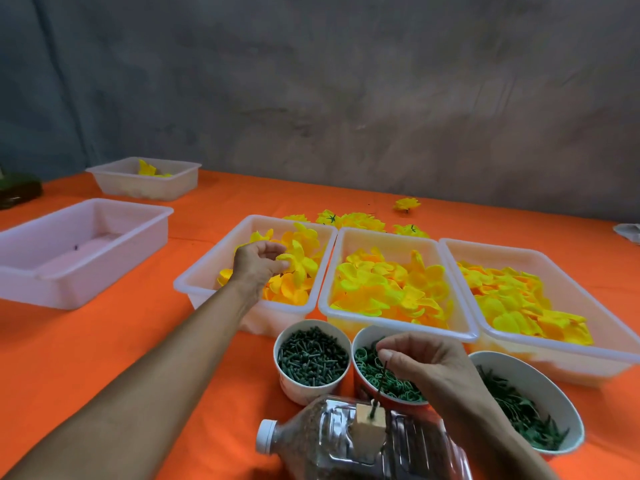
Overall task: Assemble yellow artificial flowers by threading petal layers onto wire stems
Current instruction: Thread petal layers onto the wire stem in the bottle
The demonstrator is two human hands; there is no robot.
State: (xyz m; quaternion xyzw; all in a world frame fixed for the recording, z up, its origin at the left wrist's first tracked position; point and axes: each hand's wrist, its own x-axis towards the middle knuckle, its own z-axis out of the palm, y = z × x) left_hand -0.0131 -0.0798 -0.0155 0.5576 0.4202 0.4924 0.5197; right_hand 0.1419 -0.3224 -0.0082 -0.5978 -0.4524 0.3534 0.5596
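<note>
Three white trays of yellow petal layers stand side by side: a left tray (194, 284), a middle tray (398, 332) and a right tray (620, 358). My left hand (258, 263) reaches into the left tray and pinches a yellow petal layer (294, 261). My right hand (426, 362) hovers over the middle cup of green rings (367, 362), its thumb and fingers pinched just above a thin dark wire stem (379, 389). The stem stands upright in a small wooden block (369, 424) fixed on a clear bottle (332, 441) lying on its side.
A cup of dark green pegs (313, 362) and a cup of green leaf pieces (526, 410) flank the ring cup. Finished yellow flowers (360, 220) lie behind the trays. Two more white trays (79, 254) (145, 178) sit at the left on the orange tablecloth (121, 358).
</note>
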